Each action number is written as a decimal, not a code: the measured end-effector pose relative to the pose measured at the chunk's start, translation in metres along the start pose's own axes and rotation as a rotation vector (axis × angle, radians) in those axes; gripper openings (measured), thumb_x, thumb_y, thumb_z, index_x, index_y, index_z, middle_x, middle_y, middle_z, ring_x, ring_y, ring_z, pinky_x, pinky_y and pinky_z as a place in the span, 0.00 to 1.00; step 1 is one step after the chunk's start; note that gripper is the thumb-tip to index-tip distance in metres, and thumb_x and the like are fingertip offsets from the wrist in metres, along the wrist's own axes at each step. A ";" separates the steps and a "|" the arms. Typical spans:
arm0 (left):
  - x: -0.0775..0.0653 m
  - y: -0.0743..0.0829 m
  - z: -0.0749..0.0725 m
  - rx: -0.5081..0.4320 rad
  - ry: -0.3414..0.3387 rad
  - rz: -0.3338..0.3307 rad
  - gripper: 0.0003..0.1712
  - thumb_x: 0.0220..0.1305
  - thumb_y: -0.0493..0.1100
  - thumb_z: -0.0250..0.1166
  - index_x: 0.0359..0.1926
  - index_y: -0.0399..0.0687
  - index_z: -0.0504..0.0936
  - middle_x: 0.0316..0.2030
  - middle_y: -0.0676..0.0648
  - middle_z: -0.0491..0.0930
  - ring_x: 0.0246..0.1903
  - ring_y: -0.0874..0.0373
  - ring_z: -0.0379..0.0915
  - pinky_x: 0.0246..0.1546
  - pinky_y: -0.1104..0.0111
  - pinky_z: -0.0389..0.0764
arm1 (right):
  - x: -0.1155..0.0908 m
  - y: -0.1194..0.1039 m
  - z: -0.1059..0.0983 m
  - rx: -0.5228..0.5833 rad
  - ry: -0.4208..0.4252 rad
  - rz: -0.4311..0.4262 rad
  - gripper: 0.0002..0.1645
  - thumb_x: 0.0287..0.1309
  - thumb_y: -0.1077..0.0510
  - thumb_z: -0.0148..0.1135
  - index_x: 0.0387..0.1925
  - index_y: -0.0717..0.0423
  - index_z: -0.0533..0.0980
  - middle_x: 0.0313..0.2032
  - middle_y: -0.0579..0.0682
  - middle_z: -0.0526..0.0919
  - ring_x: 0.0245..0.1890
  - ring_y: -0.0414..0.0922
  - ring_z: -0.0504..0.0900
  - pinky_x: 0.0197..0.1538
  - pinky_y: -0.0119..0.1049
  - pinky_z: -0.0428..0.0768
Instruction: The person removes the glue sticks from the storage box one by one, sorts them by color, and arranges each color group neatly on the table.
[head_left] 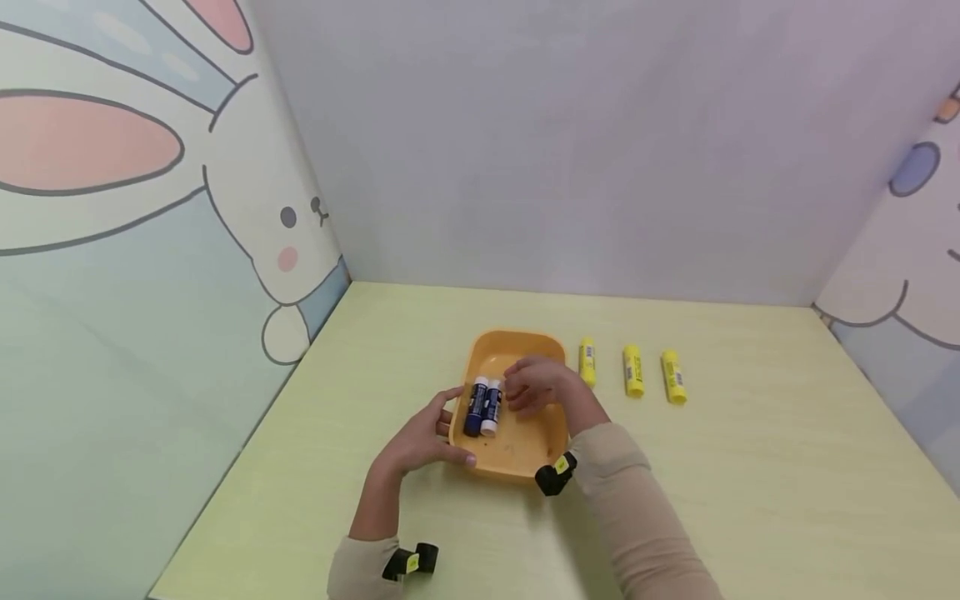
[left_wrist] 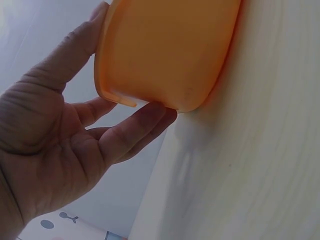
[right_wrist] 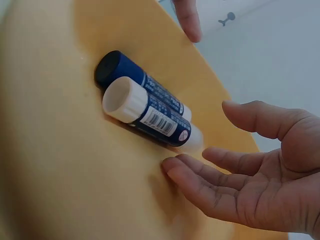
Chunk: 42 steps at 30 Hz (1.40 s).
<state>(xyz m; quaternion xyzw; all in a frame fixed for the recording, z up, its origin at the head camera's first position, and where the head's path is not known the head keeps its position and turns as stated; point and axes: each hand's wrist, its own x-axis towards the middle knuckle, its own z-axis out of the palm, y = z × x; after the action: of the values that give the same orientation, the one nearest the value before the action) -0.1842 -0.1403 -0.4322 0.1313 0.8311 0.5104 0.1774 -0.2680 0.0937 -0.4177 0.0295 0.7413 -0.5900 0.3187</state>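
Note:
An orange plastic basket (head_left: 517,450) sits on the table, and two dark-blue glue sticks lie side by side in its left half. The left glue stick (head_left: 476,408) shows a blue end toward me, the other glue stick (right_wrist: 161,119) a white one. My left hand (head_left: 420,437) holds the basket by its near left corner, thumb at the front rim and fingers along the outer left side. Inside the basket, my right hand (head_left: 536,385) is just right of the glue sticks. Its fingers (right_wrist: 195,187) are loosely bent, with nothing between them and the thumb.
Right of the basket, a yellow glue stick (head_left: 587,362), a second yellow glue stick (head_left: 633,371) and a third yellow glue stick (head_left: 673,377) lie in a row on the pale table (head_left: 750,483). Walls with rabbit drawings (head_left: 277,208) enclose the table.

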 end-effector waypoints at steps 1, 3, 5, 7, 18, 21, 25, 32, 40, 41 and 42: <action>0.000 0.000 0.000 0.000 0.002 0.001 0.61 0.38 0.44 0.80 0.70 0.52 0.53 0.47 0.40 0.74 0.43 0.49 0.73 0.42 0.56 0.74 | 0.000 0.000 0.000 -0.003 0.000 0.004 0.27 0.57 0.62 0.61 0.57 0.65 0.66 0.42 0.63 0.77 0.39 0.56 0.80 0.38 0.48 0.79; 0.000 -0.001 0.000 -0.005 0.005 0.000 0.61 0.38 0.44 0.80 0.71 0.53 0.53 0.47 0.40 0.74 0.43 0.49 0.73 0.42 0.56 0.74 | 0.001 -0.001 0.001 0.004 -0.002 0.018 0.26 0.58 0.62 0.60 0.57 0.65 0.66 0.42 0.64 0.77 0.39 0.57 0.80 0.38 0.49 0.79; 0.001 -0.002 0.001 -0.005 0.003 -0.001 0.61 0.38 0.44 0.80 0.71 0.53 0.53 0.47 0.39 0.74 0.43 0.49 0.73 0.42 0.56 0.74 | 0.001 -0.002 0.003 0.003 -0.009 0.026 0.26 0.59 0.62 0.59 0.57 0.65 0.65 0.42 0.64 0.77 0.39 0.58 0.80 0.38 0.49 0.79; 0.001 -0.002 0.001 -0.004 0.002 -0.005 0.61 0.38 0.44 0.80 0.71 0.53 0.53 0.47 0.39 0.74 0.43 0.49 0.73 0.42 0.56 0.74 | 0.001 -0.003 0.003 0.010 -0.017 0.038 0.25 0.59 0.63 0.58 0.57 0.66 0.65 0.42 0.65 0.76 0.40 0.58 0.80 0.38 0.49 0.79; 0.002 -0.001 0.000 -0.002 -0.005 -0.002 0.60 0.38 0.44 0.80 0.70 0.52 0.53 0.47 0.39 0.74 0.43 0.49 0.73 0.42 0.57 0.74 | 0.002 -0.006 -0.003 -0.008 -0.051 0.117 0.23 0.60 0.62 0.58 0.54 0.69 0.66 0.41 0.67 0.78 0.39 0.59 0.81 0.38 0.49 0.79; 0.003 -0.001 0.000 -0.002 -0.009 0.006 0.60 0.38 0.44 0.79 0.70 0.51 0.53 0.47 0.39 0.73 0.43 0.48 0.73 0.42 0.57 0.74 | 0.006 -0.006 -0.006 0.015 -0.042 0.162 0.23 0.60 0.61 0.59 0.53 0.69 0.66 0.40 0.67 0.78 0.38 0.58 0.81 0.38 0.49 0.79; 0.003 0.000 0.000 0.001 0.001 -0.005 0.60 0.38 0.44 0.79 0.70 0.52 0.54 0.47 0.39 0.73 0.43 0.48 0.73 0.42 0.56 0.74 | 0.011 -0.004 -0.007 0.073 -0.040 0.193 0.25 0.59 0.62 0.60 0.54 0.68 0.64 0.40 0.67 0.78 0.38 0.58 0.81 0.38 0.49 0.79; 0.002 -0.001 0.000 -0.004 -0.009 -0.002 0.60 0.38 0.44 0.79 0.70 0.52 0.53 0.47 0.39 0.73 0.44 0.47 0.73 0.42 0.56 0.74 | 0.016 -0.001 -0.005 0.173 -0.056 0.193 0.20 0.59 0.66 0.57 0.52 0.71 0.67 0.41 0.66 0.78 0.38 0.57 0.80 0.41 0.49 0.78; -0.003 0.008 -0.002 -0.010 -0.019 -0.009 0.60 0.38 0.43 0.79 0.70 0.49 0.52 0.46 0.38 0.73 0.44 0.45 0.73 0.42 0.56 0.74 | 0.019 -0.002 0.001 0.230 0.027 0.155 0.15 0.57 0.70 0.57 0.46 0.72 0.72 0.39 0.64 0.78 0.37 0.55 0.80 0.40 0.46 0.79; -0.003 0.008 -0.003 -0.012 -0.019 -0.008 0.60 0.38 0.42 0.79 0.70 0.48 0.53 0.46 0.37 0.73 0.44 0.45 0.73 0.42 0.56 0.74 | 0.020 -0.002 0.002 0.225 0.037 0.153 0.13 0.57 0.70 0.57 0.44 0.72 0.72 0.38 0.63 0.78 0.37 0.54 0.80 0.40 0.45 0.79; -0.003 0.009 -0.003 -0.011 -0.018 -0.004 0.60 0.38 0.42 0.79 0.70 0.48 0.53 0.46 0.37 0.73 0.44 0.45 0.73 0.42 0.56 0.74 | 0.021 -0.002 0.003 0.216 0.046 0.150 0.11 0.56 0.70 0.57 0.42 0.71 0.73 0.37 0.63 0.78 0.36 0.54 0.80 0.40 0.45 0.79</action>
<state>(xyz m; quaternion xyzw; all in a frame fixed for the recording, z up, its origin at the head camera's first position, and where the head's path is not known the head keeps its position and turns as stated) -0.1824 -0.1400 -0.4227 0.1332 0.8268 0.5136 0.1867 -0.2846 0.0831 -0.4269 0.1325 0.6762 -0.6400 0.3400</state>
